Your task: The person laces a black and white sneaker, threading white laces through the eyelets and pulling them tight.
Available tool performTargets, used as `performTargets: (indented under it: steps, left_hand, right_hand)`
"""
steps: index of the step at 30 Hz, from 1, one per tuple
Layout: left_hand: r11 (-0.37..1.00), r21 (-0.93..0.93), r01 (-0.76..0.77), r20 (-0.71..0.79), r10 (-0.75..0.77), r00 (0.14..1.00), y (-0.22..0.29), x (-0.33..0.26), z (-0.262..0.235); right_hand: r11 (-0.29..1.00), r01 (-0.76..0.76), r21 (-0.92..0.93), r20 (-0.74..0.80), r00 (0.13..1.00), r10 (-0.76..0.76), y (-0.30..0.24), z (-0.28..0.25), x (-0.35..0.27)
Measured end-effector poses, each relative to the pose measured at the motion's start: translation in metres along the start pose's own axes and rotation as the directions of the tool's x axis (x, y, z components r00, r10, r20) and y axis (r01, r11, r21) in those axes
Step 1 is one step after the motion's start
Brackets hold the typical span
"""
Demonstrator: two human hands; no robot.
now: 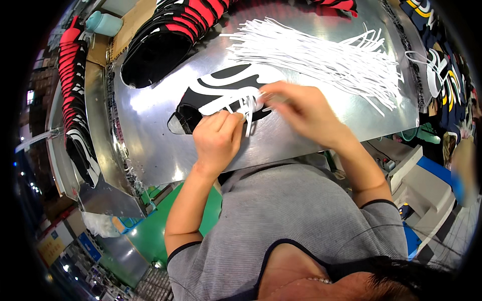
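On the metal table lies a black and white shoe upper (228,80), its collar end pointing left and a white lace (248,113) partly threaded near its middle. My left hand (218,135) is closed, its fingers pinching the near edge of the upper beside the lace. At the upper's right part, my right hand (306,108) is closed, with thumb and forefinger together on the lace. That hand is smeared by motion, and its other fingers are partly hidden. Right behind the upper, a large bundle of white shoelaces (321,57) spreads across the table.
A nested row of black and red uppers (165,47) stands at the far left of the table (160,155). Another long row (74,105) hangs past the left edge, near a light blue cup (103,23). Dark blue uppers (447,85) line the right side.
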State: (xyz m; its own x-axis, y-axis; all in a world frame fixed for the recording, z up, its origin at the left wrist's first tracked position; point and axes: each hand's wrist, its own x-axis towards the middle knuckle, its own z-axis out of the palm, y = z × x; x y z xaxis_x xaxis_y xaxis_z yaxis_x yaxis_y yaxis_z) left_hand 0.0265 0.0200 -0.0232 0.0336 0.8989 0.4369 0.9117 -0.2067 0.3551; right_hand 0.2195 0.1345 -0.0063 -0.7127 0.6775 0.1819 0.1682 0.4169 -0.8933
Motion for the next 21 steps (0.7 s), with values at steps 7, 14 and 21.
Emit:
performTargets:
  steps: [7, 14, 21]
  left_hand:
    - [0.992, 0.100, -0.080, -0.037, 0.084, 0.996, -0.001, -0.009, -0.002]
    - [0.993, -0.120, 0.015, 0.034, -0.011, 0.999, -0.005, -0.007, 0.001]
    - [0.952, -0.233, 0.197, 0.232, -0.142, 0.962, -0.007, -0.002, -0.009]
  right_hand:
    - [0.832, 0.118, -0.542, 0.334, 0.939, 0.084, -0.008, 0.048, 0.033]
    - [0.937, -0.065, 0.342, 0.009, 0.998, 0.066, 0.006, 0.011, 0.077]
    - [0.805, -0.002, 0.593, -0.073, 0.996, 0.057, -0.004, -0.021, 0.070]
